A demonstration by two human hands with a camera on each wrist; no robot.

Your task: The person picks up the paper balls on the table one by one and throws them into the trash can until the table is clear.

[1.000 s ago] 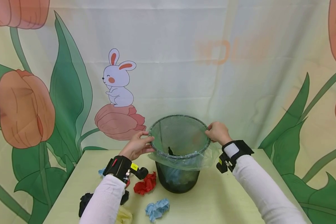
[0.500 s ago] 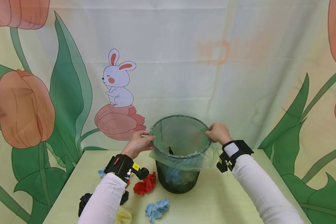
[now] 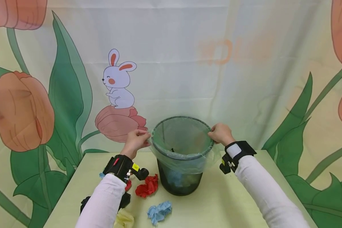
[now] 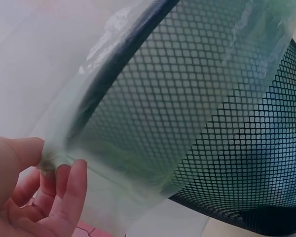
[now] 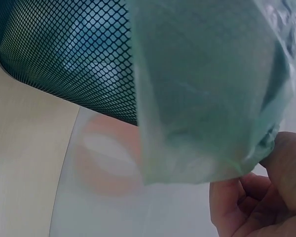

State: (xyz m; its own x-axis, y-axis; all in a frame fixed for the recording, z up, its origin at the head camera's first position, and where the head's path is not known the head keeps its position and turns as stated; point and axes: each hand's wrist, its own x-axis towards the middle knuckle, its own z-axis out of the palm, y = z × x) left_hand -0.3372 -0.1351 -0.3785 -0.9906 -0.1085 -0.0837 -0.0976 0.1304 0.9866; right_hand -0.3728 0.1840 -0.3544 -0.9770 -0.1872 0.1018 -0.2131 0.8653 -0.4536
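Observation:
A dark mesh wastebasket [image 3: 180, 186] stands upright on the table, and a translucent green bin liner [image 3: 185, 165] is folded outward over its rim. At the left of the rim, my left hand [image 3: 136, 142] pinches the liner's edge between thumb and index finger, drawing the film slightly away from the rim. In the left wrist view the stretched liner [image 4: 133, 163] runs from those fingertips across the mesh. My right hand [image 3: 222, 134] grips the liner at the right side of the rim. The right wrist view shows the liner's loose flap [image 5: 202, 108] hanging beside that thumb. Crumpled blue paper shows through the mesh.
Left of the basket lie crumpled paper balls: red [image 3: 147, 186], blue [image 3: 159, 212], yellow [image 3: 124, 219] and black [image 3: 125, 200], some partly behind the left forearm. A printed curtain [image 3: 171, 63] hangs right behind the table [image 3: 222, 202].
My left hand has moved slightly left and up off the rim, pulling the liner's edge outward. The right hand has stayed at the rim. The view has shifted slightly.

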